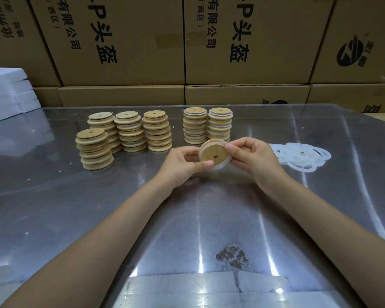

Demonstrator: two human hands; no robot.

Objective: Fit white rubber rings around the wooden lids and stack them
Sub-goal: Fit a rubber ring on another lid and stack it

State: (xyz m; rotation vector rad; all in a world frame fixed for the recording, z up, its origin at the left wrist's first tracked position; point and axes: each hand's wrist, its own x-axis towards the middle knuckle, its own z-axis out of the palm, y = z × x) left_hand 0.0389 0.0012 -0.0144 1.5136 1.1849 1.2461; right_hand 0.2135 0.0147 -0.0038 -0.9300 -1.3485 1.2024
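The wooden lid point(212, 154), pinched by the left hand point(182, 162) and right hand point(250, 155), may lose its white rubber ring point(218, 167) if the stretched ring snaps off the rim.

Both my forearms are bare from the lower frame edge up to the wrists; no sleeve, cuff or glove shows anywhere on them. My left hand point(182, 160) carries no ring, watch, strap or bandage. My right hand point(251, 157) is likewise unadorned, and its wrist is bare. Fingernails on both hands are short, trimmed close, and unpainted where they show. No markings, tape or protective covering appear on either arm. Upper arms lie out of view.
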